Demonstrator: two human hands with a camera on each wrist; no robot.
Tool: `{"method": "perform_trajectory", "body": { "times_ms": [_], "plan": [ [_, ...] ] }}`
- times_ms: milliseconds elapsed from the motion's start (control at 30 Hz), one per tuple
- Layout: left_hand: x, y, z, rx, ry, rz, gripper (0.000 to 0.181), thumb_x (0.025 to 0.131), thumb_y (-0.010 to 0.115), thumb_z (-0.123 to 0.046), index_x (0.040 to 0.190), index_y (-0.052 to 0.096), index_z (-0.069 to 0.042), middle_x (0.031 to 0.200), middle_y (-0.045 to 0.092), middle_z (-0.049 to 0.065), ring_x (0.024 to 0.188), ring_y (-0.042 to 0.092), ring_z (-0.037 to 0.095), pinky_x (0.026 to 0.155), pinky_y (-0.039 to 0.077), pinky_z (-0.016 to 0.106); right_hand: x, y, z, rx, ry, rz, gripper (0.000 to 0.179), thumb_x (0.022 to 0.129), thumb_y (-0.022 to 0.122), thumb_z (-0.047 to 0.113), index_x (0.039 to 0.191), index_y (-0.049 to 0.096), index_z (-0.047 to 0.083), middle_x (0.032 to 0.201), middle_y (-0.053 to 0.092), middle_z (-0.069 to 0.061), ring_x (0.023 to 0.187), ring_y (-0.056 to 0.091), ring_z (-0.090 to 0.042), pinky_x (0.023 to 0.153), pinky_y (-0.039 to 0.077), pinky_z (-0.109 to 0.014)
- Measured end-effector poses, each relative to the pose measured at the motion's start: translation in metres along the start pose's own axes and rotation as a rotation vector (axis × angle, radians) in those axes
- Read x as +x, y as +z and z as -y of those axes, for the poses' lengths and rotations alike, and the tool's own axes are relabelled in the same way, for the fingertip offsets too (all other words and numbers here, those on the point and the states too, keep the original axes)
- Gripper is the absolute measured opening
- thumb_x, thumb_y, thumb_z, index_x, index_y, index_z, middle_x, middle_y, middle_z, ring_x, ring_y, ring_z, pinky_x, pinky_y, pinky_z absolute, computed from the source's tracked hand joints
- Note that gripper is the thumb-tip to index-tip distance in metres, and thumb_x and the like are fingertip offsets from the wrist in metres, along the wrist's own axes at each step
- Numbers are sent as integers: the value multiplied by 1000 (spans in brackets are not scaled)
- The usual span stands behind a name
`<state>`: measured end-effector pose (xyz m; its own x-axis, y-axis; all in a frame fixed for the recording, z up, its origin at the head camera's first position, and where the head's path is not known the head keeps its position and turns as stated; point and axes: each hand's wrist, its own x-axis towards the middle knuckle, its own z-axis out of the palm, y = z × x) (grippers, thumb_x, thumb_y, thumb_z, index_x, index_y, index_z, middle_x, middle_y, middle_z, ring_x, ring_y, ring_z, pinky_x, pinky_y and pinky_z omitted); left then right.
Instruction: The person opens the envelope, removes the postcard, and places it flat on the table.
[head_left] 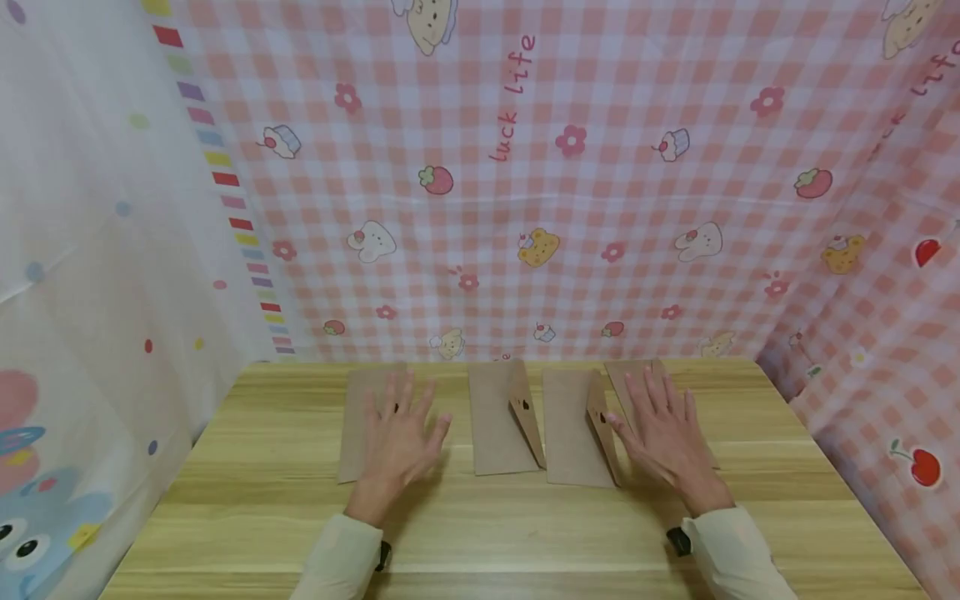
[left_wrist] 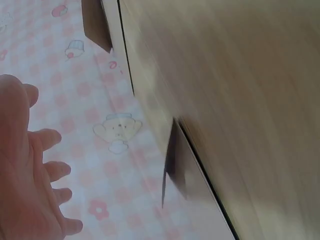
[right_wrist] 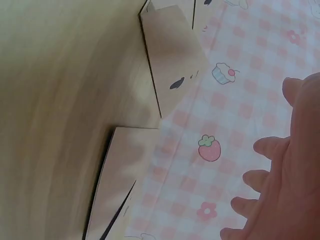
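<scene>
Several flat brown kraft-paper pieces with folded flaps lie in a row. My left hand (head_left: 402, 437), fingers spread, overlaps the leftmost paper piece (head_left: 353, 425) in the head view and partly hides it. Likewise my right hand (head_left: 666, 429) has its fingers spread over the rightmost paper piece (head_left: 619, 377). Between the hands are two more, a left-middle paper piece (head_left: 491, 425) and a right-middle paper piece (head_left: 570, 433). Their right-hand flaps stand up and carry small dark marks. In the wrist views, the left fingers (left_wrist: 57, 171) and right fingers (right_wrist: 256, 180) hold nothing.
A wood-grain table (head_left: 510, 533) carries everything. Behind it hangs a pink checked cloth (head_left: 480, 275) with cartoon prints, continuing along the right side. On the left hangs a white printed cloth (head_left: 112, 317). Dark bands (head_left: 680, 542) show at both cuffs.
</scene>
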<state>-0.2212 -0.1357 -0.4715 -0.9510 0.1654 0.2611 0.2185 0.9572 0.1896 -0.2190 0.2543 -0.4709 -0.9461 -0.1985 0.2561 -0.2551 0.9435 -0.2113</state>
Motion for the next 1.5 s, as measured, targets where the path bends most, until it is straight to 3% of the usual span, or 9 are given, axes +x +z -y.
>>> {"method": "perform_trajectory", "body": {
  "times_ms": [67,300,567,933,1167,1300,1500],
  "plan": [
    [1,1,-4,-10,8,15,63,103,37,-54,157,31,-21,164,16,14,152,3,37,118,3,63,-1,0,-2,22,6,8,74,103,37,54,157,25,4,163,9,-25,150,5,-46,114,4,-70],
    [3,7,-21,5,73,14,61,104,37,-53,156,34,-20,162,26,15,152,11,38,119,8,62,-5,-1,-9,60,20,20,72,104,38,51,155,27,3,162,12,-27,147,11,-50,112,6,-72],
    [7,10,-45,-23,104,73,60,103,40,-51,156,33,-23,163,25,9,152,13,34,120,7,59,-10,-1,-22,71,23,13,68,105,40,46,155,27,1,161,16,-29,144,17,-53,111,10,-71],
    [8,15,-71,-30,213,97,59,104,39,-47,156,32,-20,164,19,8,152,13,31,120,7,58,-15,3,-41,145,43,40,65,104,49,33,152,28,-6,155,21,-37,140,21,-55,109,16,-71],
    [11,21,-87,-29,274,79,58,103,43,-46,155,36,-21,162,28,8,151,19,33,119,18,59,-17,7,-59,244,14,18,70,96,64,18,149,29,-12,148,22,-45,132,27,-63,105,25,-71],
    [13,24,-98,-19,324,51,56,102,47,-44,152,41,-20,159,34,9,147,29,34,116,24,60,-17,7,-67,287,31,43,70,96,64,16,149,28,-13,148,21,-47,131,25,-65,103,26,-73],
    [11,26,-116,19,370,86,56,103,45,-47,153,40,-23,159,35,9,148,29,30,118,24,56,-17,5,-76,340,75,106,72,98,61,21,150,24,-13,150,17,-46,135,21,-64,105,24,-73]
  ]
}}
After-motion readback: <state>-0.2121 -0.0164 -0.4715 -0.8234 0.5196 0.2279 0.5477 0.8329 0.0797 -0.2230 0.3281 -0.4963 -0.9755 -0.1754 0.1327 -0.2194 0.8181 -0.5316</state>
